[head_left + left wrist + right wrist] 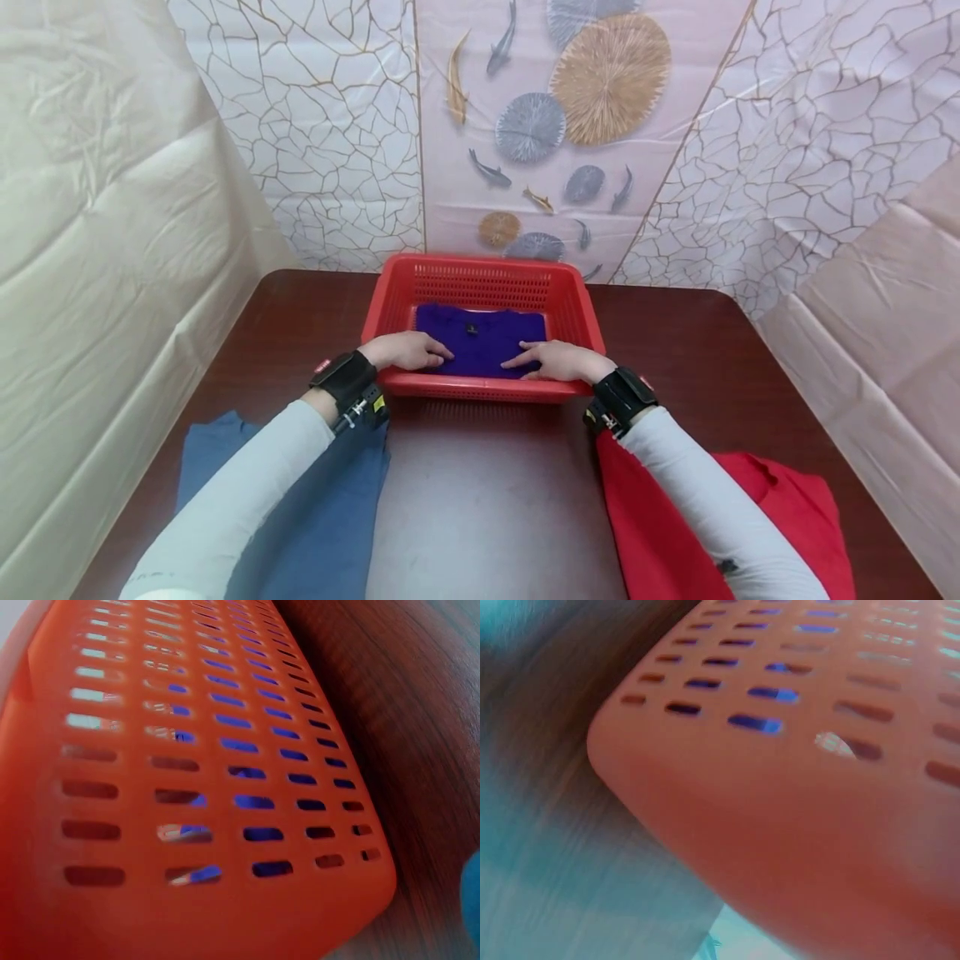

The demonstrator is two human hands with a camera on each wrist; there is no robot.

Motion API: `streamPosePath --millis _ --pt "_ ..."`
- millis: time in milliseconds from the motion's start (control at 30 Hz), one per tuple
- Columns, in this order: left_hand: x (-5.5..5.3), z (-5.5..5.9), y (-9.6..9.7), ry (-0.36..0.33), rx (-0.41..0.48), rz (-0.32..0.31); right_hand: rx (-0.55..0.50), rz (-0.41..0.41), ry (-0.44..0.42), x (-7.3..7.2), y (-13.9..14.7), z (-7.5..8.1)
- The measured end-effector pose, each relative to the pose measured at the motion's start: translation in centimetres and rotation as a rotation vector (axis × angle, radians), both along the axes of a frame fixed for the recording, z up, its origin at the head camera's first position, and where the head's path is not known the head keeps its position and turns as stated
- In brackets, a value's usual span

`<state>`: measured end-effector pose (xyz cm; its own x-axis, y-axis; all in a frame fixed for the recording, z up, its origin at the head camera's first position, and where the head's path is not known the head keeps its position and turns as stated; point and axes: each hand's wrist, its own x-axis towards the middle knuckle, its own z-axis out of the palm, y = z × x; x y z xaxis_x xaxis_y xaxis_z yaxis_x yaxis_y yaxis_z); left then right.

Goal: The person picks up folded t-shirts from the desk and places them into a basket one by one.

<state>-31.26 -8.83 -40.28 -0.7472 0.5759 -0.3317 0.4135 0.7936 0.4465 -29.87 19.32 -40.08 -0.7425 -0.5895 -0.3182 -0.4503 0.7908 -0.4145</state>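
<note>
A folded purple-blue shirt (480,343) with a small dark label at its neck lies flat inside a red plastic basket (480,387). My left hand (409,350) reaches over the near left of the rim, its fingers resting on the shirt's left side. Over the near right of the rim, my right hand (558,361) touches the shirt's right side with extended fingers. Both wrist views show mostly the slotted wall of the basket (187,915), with purple-blue cloth behind the slots; the hands are largely hidden there.
Blue cloth (315,517) lies at the table's left, partly under my left arm. Red cloth (795,500) lies at the right, partly under my right arm. The brown table (667,333) has patterned sheeting (337,125) hung behind it and plain sheeting at both sides.
</note>
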Motion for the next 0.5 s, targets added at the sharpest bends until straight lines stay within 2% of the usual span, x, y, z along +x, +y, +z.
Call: streamPosePath --millis 67,133,233,300,367,500 --pt "-0.1 0.2 0.0 0.059 0.051 0.072 -0.061 -0.037 0.11 0.0 -0.1 0.1" --pt "0.2 0.6 0.0 0.107 0.126 0.157 -0.14 -0.111 0.237 0.4 -0.3 0.3" --pt "1.4 1.6 0.1 0.17 0.264 0.271 -0.273 -0.227 0.399 1.6 -1.1 0.9" --pt "2.6 2.5 0.3 0.254 0.336 0.299 -0.354 -0.286 0.48 2.7 -1.8 1.4" --pt "4.2 3.3 0.4 0.378 0.374 0.301 -0.414 -0.314 0.54 4.1 -2.7 1.9" --pt "7.6 4.2 0.2 0.638 0.368 0.288 -0.472 -0.298 0.63 7.0 -4.9 2.9"
